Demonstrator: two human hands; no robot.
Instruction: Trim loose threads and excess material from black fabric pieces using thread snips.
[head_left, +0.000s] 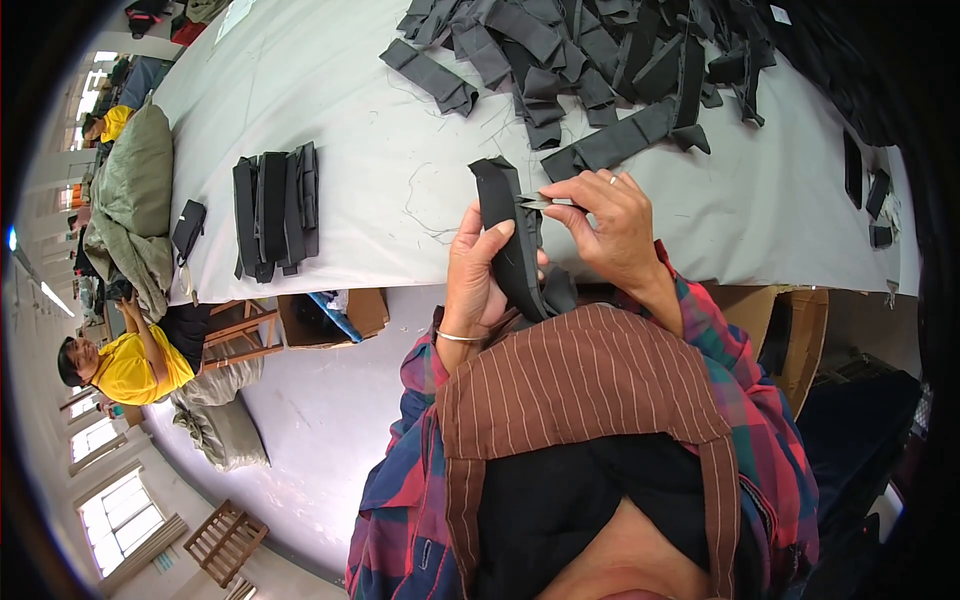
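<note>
In my left hand (474, 272) is a dark grey fabric strip (508, 235), folded along its length and held upright near the table's front edge, with my thumb pressed on its face. My right hand (615, 230) pinches small metal thread snips (534, 200), their tips touching the strip's right edge. The strip's lower end hangs down against my apron. Just beyond my hands, a loose heap of similar dark strips (570, 50) lies on the table. To the left is a neat stack of strips (278, 210) laid side by side.
Loose threads (425, 190) are scattered over the pale cloth-covered table (340, 110). A small black item (188, 230) lies at its left edge. Beneath the table stands an open cardboard box (370, 312). A person in yellow (150, 370) is at the left, near olive sacks (140, 170).
</note>
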